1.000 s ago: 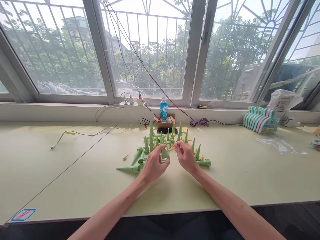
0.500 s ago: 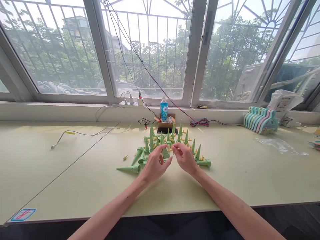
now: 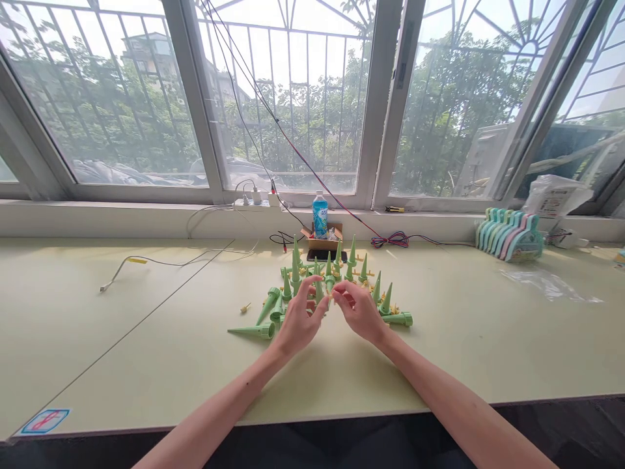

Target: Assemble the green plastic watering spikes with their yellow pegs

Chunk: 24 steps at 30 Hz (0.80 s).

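- Right hand (image 3: pixel 360 311): fingertips pinched together on a small yellow piece (image 3: pixel 331 296), mostly hidden.
- Left hand (image 3: pixel 301 318): fingers parted and curved, thumb tip near that piece; whether they touch, I cannot tell.
- Just beyond and around both hands' fingers: green spikes (image 3: pixel 295 270), many upright, some lying on the table (image 3: pixel 170 352).
- Left of the left fingers, apart: a lone yellow fitting (image 3: pixel 245 309).
- Farther beyond the fingers: a blue bottle (image 3: pixel 320 218) at an open cardboard box (image 3: pixel 325 244).
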### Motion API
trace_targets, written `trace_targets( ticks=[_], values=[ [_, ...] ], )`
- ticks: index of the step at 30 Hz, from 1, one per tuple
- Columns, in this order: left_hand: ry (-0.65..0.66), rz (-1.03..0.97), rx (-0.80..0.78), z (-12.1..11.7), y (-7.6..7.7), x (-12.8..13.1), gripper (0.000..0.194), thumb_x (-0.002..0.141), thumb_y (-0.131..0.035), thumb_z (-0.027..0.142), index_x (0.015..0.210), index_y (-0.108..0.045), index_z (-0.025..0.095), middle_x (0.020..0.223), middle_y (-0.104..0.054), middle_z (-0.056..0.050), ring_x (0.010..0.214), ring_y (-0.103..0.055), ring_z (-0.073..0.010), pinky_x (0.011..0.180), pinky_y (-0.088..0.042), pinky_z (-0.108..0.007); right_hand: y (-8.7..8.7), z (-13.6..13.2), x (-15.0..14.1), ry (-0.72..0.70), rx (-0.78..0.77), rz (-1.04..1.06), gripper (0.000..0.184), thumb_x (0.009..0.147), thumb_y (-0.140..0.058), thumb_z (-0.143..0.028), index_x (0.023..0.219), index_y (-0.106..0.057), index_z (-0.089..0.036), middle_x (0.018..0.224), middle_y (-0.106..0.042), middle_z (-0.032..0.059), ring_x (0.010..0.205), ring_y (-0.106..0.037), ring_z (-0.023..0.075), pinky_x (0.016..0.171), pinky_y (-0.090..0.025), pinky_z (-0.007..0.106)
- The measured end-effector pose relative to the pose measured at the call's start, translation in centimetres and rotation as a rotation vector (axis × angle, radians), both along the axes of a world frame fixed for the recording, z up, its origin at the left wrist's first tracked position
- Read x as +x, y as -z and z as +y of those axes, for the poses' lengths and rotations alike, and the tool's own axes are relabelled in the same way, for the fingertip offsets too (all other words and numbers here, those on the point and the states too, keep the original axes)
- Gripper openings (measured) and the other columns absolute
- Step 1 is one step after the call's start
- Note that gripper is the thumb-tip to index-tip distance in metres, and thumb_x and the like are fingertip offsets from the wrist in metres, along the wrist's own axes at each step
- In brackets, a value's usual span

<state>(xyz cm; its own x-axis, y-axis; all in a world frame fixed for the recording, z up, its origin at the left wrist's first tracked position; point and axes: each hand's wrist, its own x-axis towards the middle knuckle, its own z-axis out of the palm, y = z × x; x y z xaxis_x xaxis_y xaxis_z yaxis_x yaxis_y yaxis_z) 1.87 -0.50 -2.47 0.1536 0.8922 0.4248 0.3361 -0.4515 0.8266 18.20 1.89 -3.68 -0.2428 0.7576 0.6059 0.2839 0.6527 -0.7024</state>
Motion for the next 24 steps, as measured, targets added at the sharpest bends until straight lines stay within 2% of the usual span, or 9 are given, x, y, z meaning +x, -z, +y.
trace_targets(
  ticks=[3,5,8,12,16,24],
  values=[
    [-0.004,-0.075,-0.041,-0.1,-0.1,0.1,0.05,0.087,-0.056,0.041,0.13,-0.033,0.031,0.09,-0.043,0.002,0.05,-0.052,-0.0045,0.043,-0.046,-0.019,0.1,0.0,0.0,-0.003,-0.003,0.001,0.02,0.094,-0.047,-0.034,0.089,-0.058,-0.018,0.079,-0.06,0.0023,0.061,-0.057,0.0124,0.054,-0.043,0.023],
    [0.001,-0.121,-0.096,-0.1,-0.3,0.1,0.054,0.085,-0.059,0.042,0.13,-0.032,0.03,0.089,-0.045,0.003,0.048,-0.052,-0.0048,0.039,-0.043,-0.018,0.1,0.0,0.0,-0.005,0.0,0.0,0.019,0.094,-0.047,-0.034,0.088,-0.057,-0.018,0.078,-0.06,0.0019,0.061,-0.057,0.0121,0.054,-0.043,0.023],
    [0.029,-0.182,-0.173,-0.1,-0.6,0.1,0.051,0.081,-0.062,0.044,0.123,-0.041,0.024,0.089,-0.053,0.001,0.045,-0.05,-0.0047,0.035,-0.039,-0.017,0.2,-0.1,0.0,-0.01,0.006,-0.006,0.02,0.095,-0.047,-0.034,0.089,-0.057,-0.018,0.078,-0.06,0.0017,0.061,-0.057,0.012,0.055,-0.043,0.023],
    [0.085,-0.215,-0.258,0.0,-0.9,-0.1,0.035,0.08,-0.064,0.046,0.098,-0.057,0.017,0.084,-0.061,-0.002,0.039,-0.041,-0.0019,0.034,-0.033,-0.017,0.0,-0.3,0.0,-0.032,0.007,-0.013,0.021,0.095,-0.046,-0.035,0.089,-0.057,-0.018,0.079,-0.06,0.0024,0.064,-0.058,0.0126,0.056,-0.044,0.023],
    [0.099,-0.255,-0.324,0.1,-1.0,-0.3,0.036,0.078,-0.066,0.05,0.088,-0.061,0.016,0.07,-0.056,0.002,0.036,-0.037,-0.0017,0.034,-0.026,-0.017,0.0,-0.3,-0.1,-0.037,0.0,-0.017,0.023,0.095,-0.046,-0.037,0.09,-0.058,-0.018,0.079,-0.061,0.0031,0.064,-0.059,0.0133,0.056,-0.045,0.024],
    [0.098,-0.297,-0.378,0.1,-1.3,-0.3,0.037,0.074,-0.069,0.051,0.083,-0.062,0.015,0.074,-0.06,0.0,0.037,-0.034,-0.0005,0.036,-0.021,-0.018,0.0,-0.3,-0.1,-0.042,-0.009,-0.009,0.022,0.095,-0.046,-0.037,0.09,-0.058,-0.018,0.081,-0.062,0.0034,0.064,-0.059,0.013,0.057,-0.046,0.024]
  ],
)
